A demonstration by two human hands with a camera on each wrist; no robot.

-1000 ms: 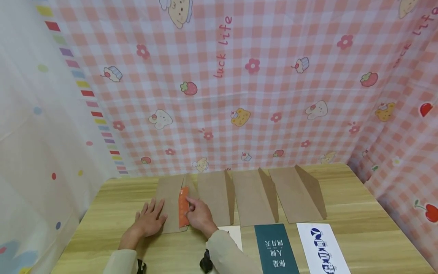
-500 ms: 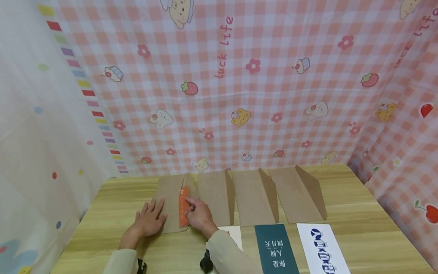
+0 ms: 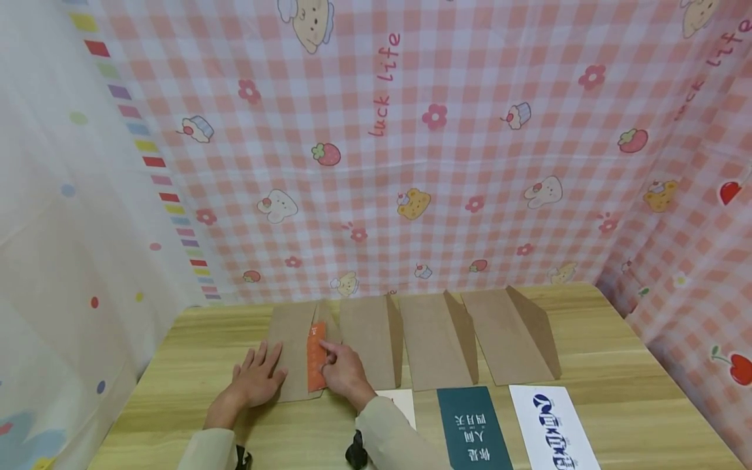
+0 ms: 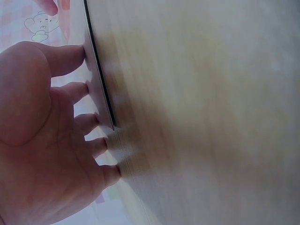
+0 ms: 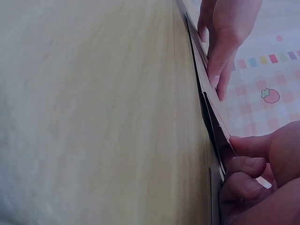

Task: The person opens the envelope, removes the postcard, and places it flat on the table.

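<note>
My left hand (image 3: pixel 255 382) lies with spread, straight fingers on the leftmost brown kraft envelope (image 3: pixel 289 352); in the left wrist view its fingertips press along the envelope's edge. An orange card (image 3: pixel 316 356) with pale lettering lies at the envelope's right-hand opening, over its flap (image 3: pixel 326 314). Its left side seems tucked under the envelope's front. At the card's right edge is my right hand (image 3: pixel 343 372), its index finger extended on the card. In the right wrist view the thumb (image 5: pixel 251 145) touches an edge above curled fingers, so the card appears pinched.
Several more kraft envelopes, such as the middle one (image 3: pixel 431 339), lie in a row to the right, flaps open. Nearer lie a cream card (image 3: pixel 402 399) partly under the right sleeve, a dark green card (image 3: pixel 472 418) and a white card (image 3: pixel 549 418). A checked cloth (image 3: pixel 446 156) hangs behind the table.
Both hands and the orange card stay practically in place. The head view shifts very slightly.
</note>
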